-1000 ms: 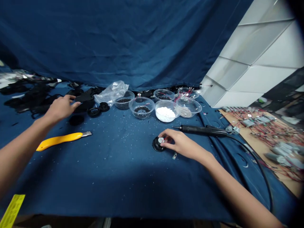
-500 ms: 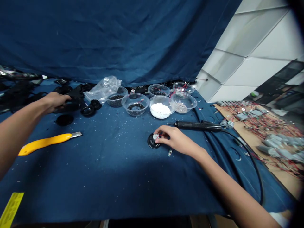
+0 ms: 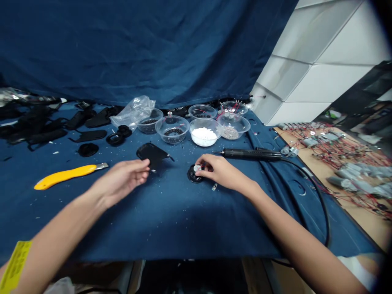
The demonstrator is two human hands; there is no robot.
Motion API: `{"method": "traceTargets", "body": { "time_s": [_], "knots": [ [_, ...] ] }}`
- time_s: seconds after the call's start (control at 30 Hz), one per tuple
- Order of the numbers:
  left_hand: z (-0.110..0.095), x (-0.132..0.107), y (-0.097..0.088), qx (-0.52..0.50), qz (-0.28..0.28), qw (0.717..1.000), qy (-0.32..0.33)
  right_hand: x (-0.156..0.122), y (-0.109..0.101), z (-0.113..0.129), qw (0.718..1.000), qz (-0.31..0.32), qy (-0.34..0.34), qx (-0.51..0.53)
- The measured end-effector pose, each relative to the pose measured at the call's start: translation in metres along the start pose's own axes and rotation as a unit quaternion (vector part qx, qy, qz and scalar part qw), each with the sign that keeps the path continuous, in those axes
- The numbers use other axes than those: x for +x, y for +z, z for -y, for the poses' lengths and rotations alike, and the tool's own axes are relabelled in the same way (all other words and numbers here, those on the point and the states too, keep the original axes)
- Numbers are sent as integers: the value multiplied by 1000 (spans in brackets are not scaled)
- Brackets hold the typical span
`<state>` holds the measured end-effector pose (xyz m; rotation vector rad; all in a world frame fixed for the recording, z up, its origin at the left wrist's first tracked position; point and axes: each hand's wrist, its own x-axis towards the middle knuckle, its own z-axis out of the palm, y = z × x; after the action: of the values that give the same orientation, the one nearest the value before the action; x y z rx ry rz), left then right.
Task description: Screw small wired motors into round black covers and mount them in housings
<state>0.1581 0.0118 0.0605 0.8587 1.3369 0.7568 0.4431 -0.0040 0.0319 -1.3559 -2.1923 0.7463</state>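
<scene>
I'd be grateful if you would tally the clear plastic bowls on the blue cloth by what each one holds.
Bowls of dark granules: 3
Bowl of white granules: 1
Bowl of grey granules: 1
Bowl of red-wired parts: 1
Total: 6

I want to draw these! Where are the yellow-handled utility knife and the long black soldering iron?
Yellow-handled utility knife (image 3: 64, 176), head view, point on the yellow handle.
Long black soldering iron (image 3: 251, 153), head view, point on the black grip.

Right hand (image 3: 219, 172) on speaker (image 3: 194, 174); left hand (image 3: 121, 178) by panel (image 3: 151, 156)
</scene>
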Motion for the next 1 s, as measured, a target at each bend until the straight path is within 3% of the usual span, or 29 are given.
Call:
{"method": "traceTargets", "body": {
  "time_s": [0.1,0.2,0.3,0.33,0.37,0.43,0.5,0.57,0.6,0.67,0.83,1.0],
  "knots": [
    [25,-8,24,-24,41,997,-57,-2,2,-2,1000,0,1,6],
    [35,-21,31,61,114,987,-92,-2,2,-4,1000,-1,-2,14],
    [31,-36,26,197,235,941,-145,-2,1,-4,1000,3,-5,22],
    [27,-38,24,244,261,925,-133,-2,1,-3,1000,5,-6,23],
    [24,-38,21,296,259,915,-86,-2,0,-3,1000,6,-8,24],
    [19,-30,14,411,186,886,103,-1,-1,-3,999,9,-11,30],
    [20,-14,7,500,91,801,316,0,-2,-4,999,12,-12,41],
    [27,5,2,555,81,708,429,1,-3,-4,999,16,-11,51],
    [31,14,0,574,99,679,448,1,-3,-4,998,17,-11,54],
    [38,25,0,591,131,652,457,3,-2,-4,998,17,-13,58],
    [38,29,13,564,154,624,518,7,0,-5,998,16,-7,61],
    [36,30,33,530,106,620,569,8,1,-7,998,25,-3,62]
  ]
}}
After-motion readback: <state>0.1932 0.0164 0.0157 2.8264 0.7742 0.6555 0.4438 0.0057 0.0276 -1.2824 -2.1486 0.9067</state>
